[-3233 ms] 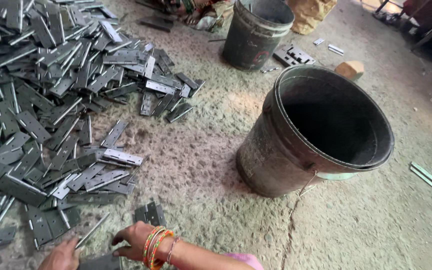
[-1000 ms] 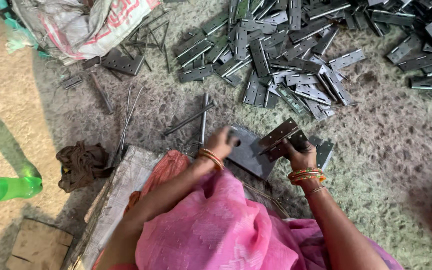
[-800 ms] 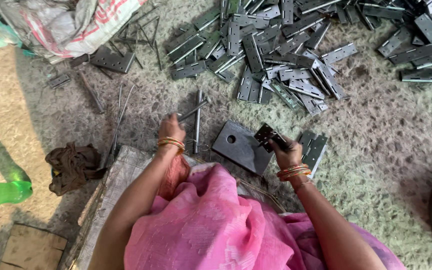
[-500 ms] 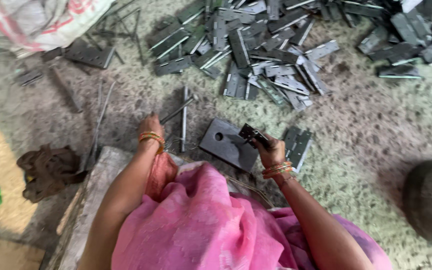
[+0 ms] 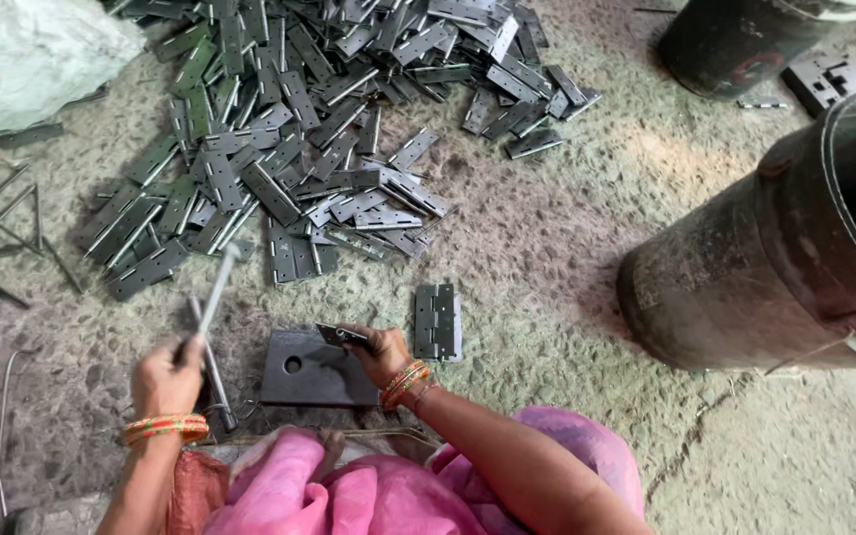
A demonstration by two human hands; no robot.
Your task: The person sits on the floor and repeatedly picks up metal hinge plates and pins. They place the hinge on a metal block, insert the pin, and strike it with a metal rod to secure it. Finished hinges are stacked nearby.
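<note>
Dull grey metal hinges [image 5: 299, 129] lie heaped on a speckled grey-beige concrete floor [image 5: 547, 248]; the drilled metal plate [image 5: 314, 369] is dark grey. The bucket [image 5: 775, 248] is blackish-brown. Bright pink clothing [image 5: 398, 485] and orange-gold bangles [image 5: 162, 428] contrast with them.

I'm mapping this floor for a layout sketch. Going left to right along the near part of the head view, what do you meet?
Left hand gripping a metal rod → dark steel plate with a hole → right hand holding a hinge piece → flat hinge → large dark bucket.
</note>
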